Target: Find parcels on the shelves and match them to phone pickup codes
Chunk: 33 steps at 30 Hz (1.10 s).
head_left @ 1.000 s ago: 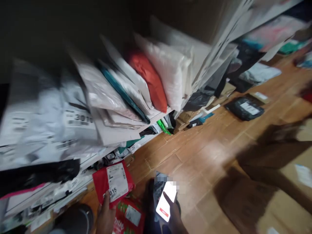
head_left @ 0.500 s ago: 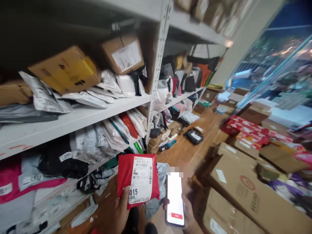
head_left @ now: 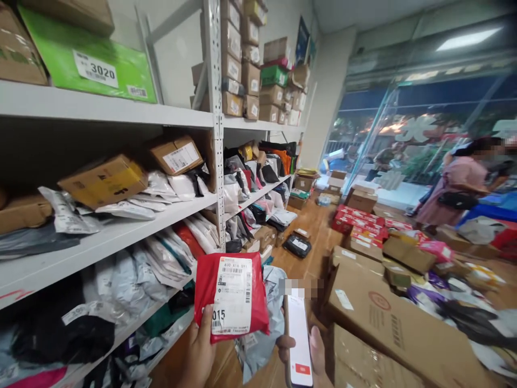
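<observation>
My left hand [head_left: 202, 342] grips a red parcel bag [head_left: 260, 302] by its lower left edge, thumb over the front. A white label [head_left: 234, 296] on it faces me, with "015" readable at the bottom. In my right hand [head_left: 318, 350] is an upright smartphone [head_left: 299, 339], its fingers and thumb around the sides. The phone's screen is lit, mostly white, with a red button near the bottom. A pale grey-blue parcel bag [head_left: 262, 347] shows behind the red one, partly covered by it; what supports it I cannot tell.
White metal shelves [head_left: 169, 213] full of bagged parcels rise on the left, a green box [head_left: 97, 64] on the upper board. Large cartons [head_left: 404, 323] crowd the right side. A black parcel [head_left: 298, 245] lies on the wooden floor [head_left: 283, 264]. A person [head_left: 460, 178] stands far right.
The view has tilted up and levelled, bringing the upper shelf, window and standing person into sight. The phone sits slightly lower and further right. More of the grey-blue bag shows. Both holds continue.
</observation>
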Available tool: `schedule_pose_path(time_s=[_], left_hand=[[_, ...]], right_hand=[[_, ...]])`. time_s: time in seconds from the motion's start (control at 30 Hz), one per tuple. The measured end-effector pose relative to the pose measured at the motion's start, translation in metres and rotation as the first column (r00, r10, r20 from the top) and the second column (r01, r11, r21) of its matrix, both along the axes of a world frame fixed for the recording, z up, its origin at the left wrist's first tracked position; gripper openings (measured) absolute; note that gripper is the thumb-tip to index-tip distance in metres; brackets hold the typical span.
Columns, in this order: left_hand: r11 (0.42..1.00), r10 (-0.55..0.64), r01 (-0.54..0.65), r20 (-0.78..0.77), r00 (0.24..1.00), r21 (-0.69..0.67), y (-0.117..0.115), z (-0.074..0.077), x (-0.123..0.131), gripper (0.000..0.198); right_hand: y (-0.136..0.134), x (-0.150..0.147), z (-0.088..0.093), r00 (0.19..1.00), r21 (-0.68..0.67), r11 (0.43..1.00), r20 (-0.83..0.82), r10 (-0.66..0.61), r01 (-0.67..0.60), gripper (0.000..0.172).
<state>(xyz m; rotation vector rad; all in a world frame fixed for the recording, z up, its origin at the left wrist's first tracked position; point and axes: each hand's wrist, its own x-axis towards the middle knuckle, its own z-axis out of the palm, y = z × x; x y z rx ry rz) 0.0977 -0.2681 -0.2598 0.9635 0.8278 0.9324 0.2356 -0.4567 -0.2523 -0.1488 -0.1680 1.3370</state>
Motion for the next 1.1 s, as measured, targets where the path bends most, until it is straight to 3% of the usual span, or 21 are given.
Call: schedule_pose_path(time_s=[0.17, 0.37, 0.47, 0.63, 0.83, 0.93, 1.03, 1.1], left_hand=[[1.0, -0.015, 0.016, 0.033, 0.999, -0.012, 0.004, 0.011, 0.01, 0.05], [0.996, -0.076, 0.079, 0.077, 0.994, -0.038, 0.002, 0.023, 0.019, 0.063], [0.997, -0.072, 0.076, 0.1, 0.992, -0.029, 0.005, 0.024, 0.022, 0.063], [0.996, -0.082, 0.084, 0.086, 0.993, -0.022, 0.009, 0.024, 0.022, 0.063], [0.993, -0.082, 0.083, 0.02, 0.996, -0.078, 0.013, 0.025, 0.021, 0.062], [0.985, -0.082, 0.094, 0.09, 0.993, -0.146, 0.014, 0.029, 0.028, 0.062], [0.947, -0.165, 0.219, 0.231, 0.959, -0.233, 0.012, 0.03, 0.04, 0.07], [0.934, -0.224, 0.289, 0.284, 0.932, -0.21, 0.01, 0.027, 0.045, 0.073]], right_hand=[[0.001, 0.007, 0.003, 0.999, -0.003, 0.999, 0.014, -0.048, 0.048, 0.061], [0.007, 0.018, -0.019, 0.995, 0.009, 0.996, 0.052, -0.084, 0.084, 0.072], [0.009, 0.02, -0.026, 0.989, 0.017, 0.993, 0.088, -0.119, 0.118, 0.076], [0.012, 0.021, -0.023, 0.991, 0.014, 0.995, 0.09, -0.103, 0.102, 0.067], [0.023, 0.023, -0.037, 0.991, 0.061, 0.991, 0.046, -0.126, 0.123, 0.077], [0.024, 0.02, -0.026, 0.998, 0.087, 0.994, 0.016, -0.066, 0.065, 0.074], [0.023, 0.013, -0.004, 1.0, 0.107, 0.994, -0.026, 0.001, 0.002, 0.058], [0.025, 0.009, 0.008, 0.999, 0.104, 0.995, -0.043, 0.011, -0.007, 0.05]])
